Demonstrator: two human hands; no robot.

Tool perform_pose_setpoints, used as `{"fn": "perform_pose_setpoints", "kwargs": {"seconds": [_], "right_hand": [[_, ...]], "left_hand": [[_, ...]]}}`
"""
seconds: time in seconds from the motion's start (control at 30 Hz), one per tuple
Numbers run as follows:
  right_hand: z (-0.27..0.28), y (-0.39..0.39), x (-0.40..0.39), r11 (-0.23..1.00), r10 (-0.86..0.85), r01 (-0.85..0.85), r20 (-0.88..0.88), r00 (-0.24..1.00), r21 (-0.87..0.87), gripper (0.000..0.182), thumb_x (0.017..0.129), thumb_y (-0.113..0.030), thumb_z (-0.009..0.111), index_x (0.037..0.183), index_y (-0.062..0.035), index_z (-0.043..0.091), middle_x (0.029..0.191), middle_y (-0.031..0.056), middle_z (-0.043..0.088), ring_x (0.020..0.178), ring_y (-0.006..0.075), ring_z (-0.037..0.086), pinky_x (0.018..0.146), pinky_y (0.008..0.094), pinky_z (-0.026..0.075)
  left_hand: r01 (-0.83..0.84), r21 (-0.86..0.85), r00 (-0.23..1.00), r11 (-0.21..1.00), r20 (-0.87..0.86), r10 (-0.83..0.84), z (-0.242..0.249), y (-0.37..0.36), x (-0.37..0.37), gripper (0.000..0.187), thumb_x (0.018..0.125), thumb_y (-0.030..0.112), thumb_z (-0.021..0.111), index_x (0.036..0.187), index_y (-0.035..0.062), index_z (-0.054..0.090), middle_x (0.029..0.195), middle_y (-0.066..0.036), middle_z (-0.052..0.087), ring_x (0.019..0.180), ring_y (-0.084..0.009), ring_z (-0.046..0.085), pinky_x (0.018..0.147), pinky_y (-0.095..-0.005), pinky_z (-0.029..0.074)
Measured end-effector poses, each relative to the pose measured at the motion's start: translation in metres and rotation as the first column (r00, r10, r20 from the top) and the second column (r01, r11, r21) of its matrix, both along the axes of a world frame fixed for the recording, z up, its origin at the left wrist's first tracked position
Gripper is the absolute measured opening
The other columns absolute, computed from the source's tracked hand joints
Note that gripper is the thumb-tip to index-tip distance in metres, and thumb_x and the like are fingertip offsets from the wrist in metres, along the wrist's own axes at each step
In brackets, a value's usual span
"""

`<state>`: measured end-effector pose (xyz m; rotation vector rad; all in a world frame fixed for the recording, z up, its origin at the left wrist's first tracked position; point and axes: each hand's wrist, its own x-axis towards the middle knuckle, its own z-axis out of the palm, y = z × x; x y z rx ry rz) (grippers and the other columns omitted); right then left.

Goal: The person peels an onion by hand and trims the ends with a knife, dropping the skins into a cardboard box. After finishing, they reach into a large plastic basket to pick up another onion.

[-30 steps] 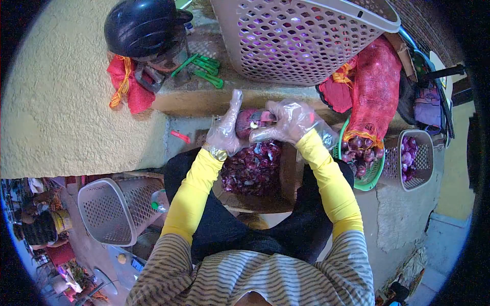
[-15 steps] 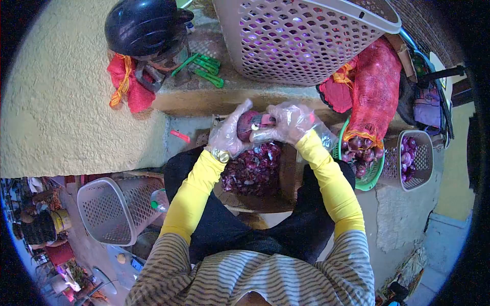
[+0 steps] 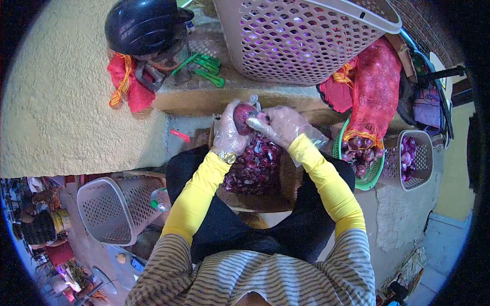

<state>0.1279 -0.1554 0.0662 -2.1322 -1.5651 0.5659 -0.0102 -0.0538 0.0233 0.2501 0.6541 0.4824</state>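
Note:
My left hand (image 3: 226,133), in a clear plastic glove, is wrapped round a red onion (image 3: 243,117) from its left side. On the onion's right side, the thumb of my gloved right hand (image 3: 286,124) presses at the skin. The fingers of that hand are curled in; a small dark bit shows by them, and I cannot tell what they hold. Below both hands, between my knees, a cardboard box (image 3: 287,196) contains a heap of purple onion skins (image 3: 253,166).
To the right, a red mesh sack (image 3: 375,84) spills onions into a green basket (image 3: 337,148), beside a grey basket (image 3: 427,171) of peeled onions. A large perforated basket (image 3: 306,71) stands on the ledge ahead. Left are another basket (image 3: 106,214), a helmet (image 3: 145,28) and green-handled tools (image 3: 209,69).
My left hand has tilted and shifted slightly left with the onion, turning it. My right hand has moved a little lower and left, its thumb now against the onion's side.

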Motion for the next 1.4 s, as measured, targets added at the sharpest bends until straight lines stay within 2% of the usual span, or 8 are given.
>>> {"fn": "perform_pose_setpoints", "kwargs": {"seconds": [0.23,0.3,0.5,0.67,0.83,1.1,1.33,1.4], "right_hand": [[-0.005,0.002,-0.006,0.992,-0.061,0.042,-0.163,0.985,-0.120,0.065,0.093,-0.069,0.052,0.093,-0.0089,0.075,0.090,0.0240,0.071,0.086,0.0441,0.069,0.079,0.0533,0.053],[0.005,0.001,-0.009,0.993,-0.033,0.013,-0.168,0.985,-0.121,0.064,0.093,-0.069,0.052,0.094,-0.0089,0.075,0.092,0.0246,0.071,0.088,0.0441,0.068,0.080,0.0534,0.053],[0.013,-0.006,0.006,0.998,0.051,-0.046,-0.152,0.987,0.036,0.061,0.096,-0.063,0.050,0.095,-0.0072,0.074,0.089,0.0250,0.070,0.087,0.0450,0.067,0.080,0.0529,0.052],[0.014,-0.011,0.017,0.990,0.102,-0.092,-0.098,0.990,0.102,0.049,0.092,-0.052,0.066,0.078,-0.0049,0.066,0.070,0.0178,0.064,0.071,0.0361,0.067,0.068,0.0447,0.051],[0.028,-0.013,0.015,0.990,0.110,-0.112,-0.026,0.994,-0.082,0.063,0.073,-0.069,0.078,0.097,-0.0108,0.075,0.079,0.0173,0.070,0.079,0.0375,0.070,0.072,0.0476,0.054],[0.015,-0.013,0.017,0.998,-0.059,0.062,-0.088,0.994,0.033,0.060,0.084,-0.062,0.072,0.098,-0.0040,0.067,0.084,0.0180,0.070,0.080,0.0355,0.070,0.073,0.0432,0.054],[0.003,-0.007,0.018,0.982,-0.143,0.180,-0.385,0.912,0.061,0.059,0.090,-0.061,0.065,0.094,-0.0021,0.066,0.096,0.0260,0.070,0.094,0.0403,0.069,0.083,0.0463,0.052],[0.016,-0.009,0.016,0.989,-0.131,0.144,-0.252,0.959,0.031,0.060,0.089,-0.062,0.066,0.094,-0.0026,0.066,0.095,0.0250,0.070,0.093,0.0404,0.069,0.082,0.0468,0.052]], "left_hand": [[-0.133,0.512,0.983,0.849,-0.043,0.180,-0.046,0.008,0.008,0.044,0.096,0.033,0.063,0.129,0.0039,0.056,0.113,-0.014,0.068,0.100,-0.0304,0.069,0.094,-0.0457,0.055],[-0.136,0.120,0.983,0.983,0.136,0.119,-0.017,0.007,0.008,0.051,0.099,0.046,0.051,0.130,0.0059,0.057,0.117,-0.015,0.067,0.099,-0.0304,0.069,0.095,-0.0479,0.055],[-0.083,-0.125,0.988,0.989,0.122,0.098,-0.005,0.021,0.005,0.053,0.102,0.045,0.048,0.136,0.0044,0.054,0.124,-0.017,0.064,0.113,-0.0373,0.064,0.102,-0.0521,0.051],[-0.019,-0.057,0.986,0.998,0.164,0.028,-0.006,0.022,0.000,0.056,0.103,0.047,0.048,0.139,0.0046,0.053,0.134,-0.016,0.060,0.125,-0.0387,0.057,0.110,-0.0551,0.043],[0.035,0.044,0.985,0.998,0.169,-0.042,-0.003,0.022,0.000,0.057,0.105,0.045,0.046,0.143,0.0043,0.051,0.140,-0.014,0.058,0.133,-0.0359,0.052,0.115,-0.0562,0.039],[0.089,0.026,0.981,0.996,0.171,-0.092,-0.008,0.020,0.001,0.052,0.102,0.052,0.052,0.129,0.0072,0.057,0.123,-0.013,0.063,0.111,-0.0328,0.063,0.101,-0.0531,0.052],[-0.019,-0.060,0.995,0.998,0.099,0.025,0.004,0.015,0.006,0.054,0.105,0.050,0.047,0.136,0.0058,0.056,0.134,-0.017,0.060,0.126,-0.0349,0.057,0.111,-0.0594,0.043],[0.008,-0.048,0.991,0.999,0.135,-0.002,-0.004,0.018,0.006,0.053,0.105,0.049,0.049,0.133,0.0053,0.057,0.133,-0.017,0.061,0.124,-0.0346,0.057,0.110,-0.0572,0.044]]}}
